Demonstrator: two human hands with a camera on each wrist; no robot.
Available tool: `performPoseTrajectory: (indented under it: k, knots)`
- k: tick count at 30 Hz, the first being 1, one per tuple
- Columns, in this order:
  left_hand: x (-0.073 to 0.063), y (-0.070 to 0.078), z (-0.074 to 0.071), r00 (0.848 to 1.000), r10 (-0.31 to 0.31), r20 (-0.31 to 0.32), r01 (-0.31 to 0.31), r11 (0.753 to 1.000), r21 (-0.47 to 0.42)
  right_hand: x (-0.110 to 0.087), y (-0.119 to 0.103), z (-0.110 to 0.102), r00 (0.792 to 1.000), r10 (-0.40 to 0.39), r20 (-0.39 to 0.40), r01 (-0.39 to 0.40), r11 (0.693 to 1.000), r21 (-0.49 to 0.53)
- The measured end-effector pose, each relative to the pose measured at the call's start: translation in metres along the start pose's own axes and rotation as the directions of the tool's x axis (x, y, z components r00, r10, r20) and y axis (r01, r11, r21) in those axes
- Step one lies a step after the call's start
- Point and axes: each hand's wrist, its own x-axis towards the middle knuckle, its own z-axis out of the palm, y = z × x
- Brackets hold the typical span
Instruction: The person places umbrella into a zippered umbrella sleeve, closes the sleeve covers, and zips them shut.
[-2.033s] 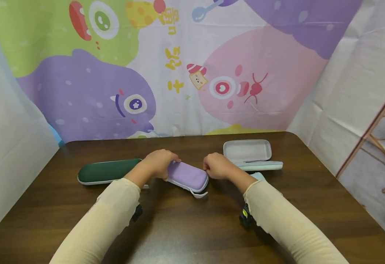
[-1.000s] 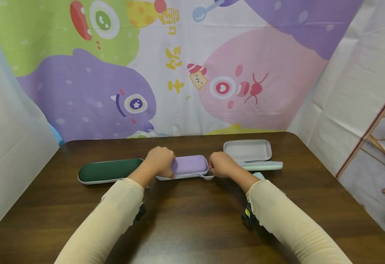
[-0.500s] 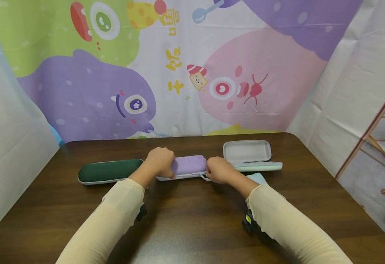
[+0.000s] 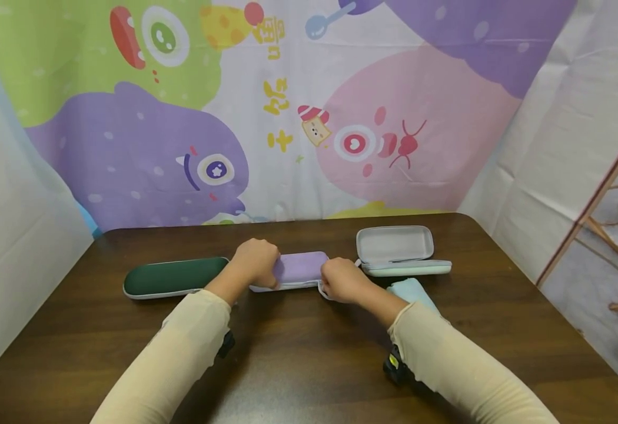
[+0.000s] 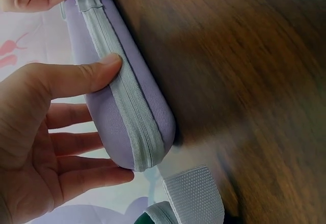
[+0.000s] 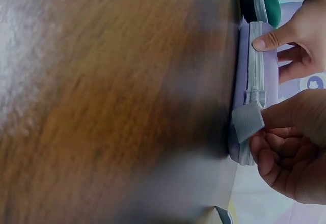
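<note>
A purple zippered hard case (image 4: pixel 301 266), like an eyeglasses case, stands on the table between the hands. My left hand (image 4: pixel 256 262) grips its left end; in the left wrist view the thumb (image 5: pixel 99 74) lies on the grey zipper tape (image 5: pixel 131 112) and the other fingers stay behind the case. My right hand (image 4: pixel 345 280) is at the right end, beside a grey strap loop (image 6: pixel 248 121). In the right wrist view its thumb and curled fingers appear to pinch the zipper pull, mostly hidden behind that loop. The visible front zipper is closed.
Left of the left hand lies a dark green case (image 4: pixel 173 278), partly behind the wrist. An opened mint case with a grey lining (image 4: pixel 395 242) is at the back right. A light blue cloth (image 4: pixel 412 290) lies near the right forearm. A printed curtain (image 4: pixel 288 194) hangs behind the table.
The purple case has turned from slanting to nearly parallel with the table's back edge. My right hand has shifted left and nearer along its right end, exposing more blue cloth. My left hand keeps its grip.
</note>
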Motion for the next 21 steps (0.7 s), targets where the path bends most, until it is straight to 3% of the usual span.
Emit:
performPoseTrajectory:
  k: [11,21]
  knots:
    - [-0.0017,0.0003,-0.0007,1.0,-0.008,0.022,0.009,1.0,-0.008,-0.0016,-0.0024,-0.0022,1.0,0.018,0.012,-0.019,0.999,0.032]
    - [-0.0044,0.0013,-0.0005,1.0,-0.01,-0.001,0.01,1.0,-0.016,-0.0033,-0.0028,-0.0028,0.996,0.08,0.047,-0.082,0.996,0.026]
